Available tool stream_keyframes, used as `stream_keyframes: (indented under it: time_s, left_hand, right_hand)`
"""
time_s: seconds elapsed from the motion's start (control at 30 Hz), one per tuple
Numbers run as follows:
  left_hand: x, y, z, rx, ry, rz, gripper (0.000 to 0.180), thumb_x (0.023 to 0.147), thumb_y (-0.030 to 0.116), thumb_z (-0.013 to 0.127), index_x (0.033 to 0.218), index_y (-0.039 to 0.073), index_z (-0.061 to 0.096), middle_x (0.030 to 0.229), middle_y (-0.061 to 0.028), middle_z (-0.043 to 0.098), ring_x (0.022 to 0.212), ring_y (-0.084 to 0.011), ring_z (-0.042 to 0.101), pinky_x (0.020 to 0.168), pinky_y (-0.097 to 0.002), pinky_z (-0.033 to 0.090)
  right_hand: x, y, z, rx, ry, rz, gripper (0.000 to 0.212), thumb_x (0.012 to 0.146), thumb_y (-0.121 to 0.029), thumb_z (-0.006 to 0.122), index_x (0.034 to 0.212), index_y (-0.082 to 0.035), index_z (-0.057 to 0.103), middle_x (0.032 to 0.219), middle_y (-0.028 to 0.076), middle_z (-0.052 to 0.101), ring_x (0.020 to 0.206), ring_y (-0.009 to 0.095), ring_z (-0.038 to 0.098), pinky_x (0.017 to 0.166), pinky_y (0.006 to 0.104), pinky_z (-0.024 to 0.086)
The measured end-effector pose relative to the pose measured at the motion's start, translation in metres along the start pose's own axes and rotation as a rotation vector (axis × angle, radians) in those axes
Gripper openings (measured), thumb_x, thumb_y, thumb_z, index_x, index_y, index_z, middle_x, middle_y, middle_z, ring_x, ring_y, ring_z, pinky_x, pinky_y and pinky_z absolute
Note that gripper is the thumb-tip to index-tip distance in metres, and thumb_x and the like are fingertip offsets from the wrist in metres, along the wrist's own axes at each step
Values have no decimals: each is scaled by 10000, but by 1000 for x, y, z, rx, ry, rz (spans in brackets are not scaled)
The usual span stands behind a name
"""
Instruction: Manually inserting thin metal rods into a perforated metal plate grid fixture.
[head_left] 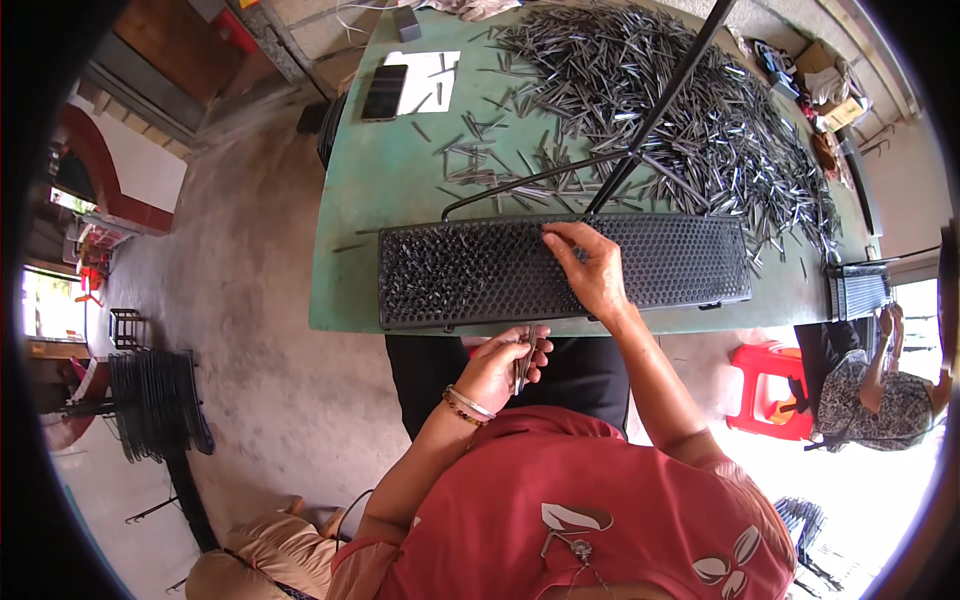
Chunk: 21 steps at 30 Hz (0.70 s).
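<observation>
Nearest: a small bundle of slim dark rods (525,358) is gripped between thumb and fingers of the left hand (500,368), just short of the near edge of the bench (350,200). Beyond it, the right hand (595,272) is bent over a long black perforated tray (680,262), thumb and fingers drawn together at the holes; whether a rod is pinched there cannot be told.

The tray is set lengthwise along the near edge of the bench. Its left part is crowded with inserted rods (430,268); to the right of the hand, holes are seen with no rods in them. Filling is judged to be well under half done, with most of the middle and the right end left.

Farther on, loose rods (475,160) are strewn over the green top, a few on a white sheet of paper (418,75), which is partly overlapped by a smartphone (384,93). Farther back and right, a large rod pile (600,70) is heaped; ample stock is suggested.

Markings: none legible on phone, paper or tray. A yellowish packet (843,114) at the far right is too small to be read.
</observation>
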<state>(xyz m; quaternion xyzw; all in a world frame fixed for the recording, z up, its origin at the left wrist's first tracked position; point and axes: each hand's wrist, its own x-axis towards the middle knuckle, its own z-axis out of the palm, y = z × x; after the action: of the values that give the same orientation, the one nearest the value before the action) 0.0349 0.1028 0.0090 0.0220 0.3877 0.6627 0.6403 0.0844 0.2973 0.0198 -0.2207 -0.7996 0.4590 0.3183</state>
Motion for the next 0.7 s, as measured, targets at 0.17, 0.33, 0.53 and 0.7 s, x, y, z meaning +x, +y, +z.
stream_keyframes:
  time_s: [0.17,0.33,0.53,0.7]
  left_hand:
    - [3,1,-4,-11,-44,-29,322,914,105,450,1212,-5,502,930,-64,589,782,-133,566,686,-265,472]
    - [1,5,3,46,-8,-45,344,932,109,442,1261,15,477,939,-64,594,826,-138,586,739,-284,493]
    - [2,3,-2,20,-28,-40,355,934,98,461,1280,15,462,985,-78,599,873,-166,603,794,-321,512]
    - [2,-3,-5,-6,-19,-15,348,929,80,487,1270,16,467,1050,-103,604,921,-196,608,809,-345,515]
  right_hand:
    - [4,0,3,14,4,-6,169,847,-88,655,994,-5,657,890,99,675,787,163,631,736,280,487]
    - [7,4,0,-37,-25,-50,165,844,-80,653,993,-10,660,925,107,682,842,183,650,759,284,493]
    - [9,5,-4,14,-81,-49,169,840,-71,650,995,-6,667,946,113,686,867,207,656,777,289,498]
    - [8,11,0,-36,-49,-77,180,828,-68,662,997,-9,670,942,114,688,872,209,654,778,295,498]
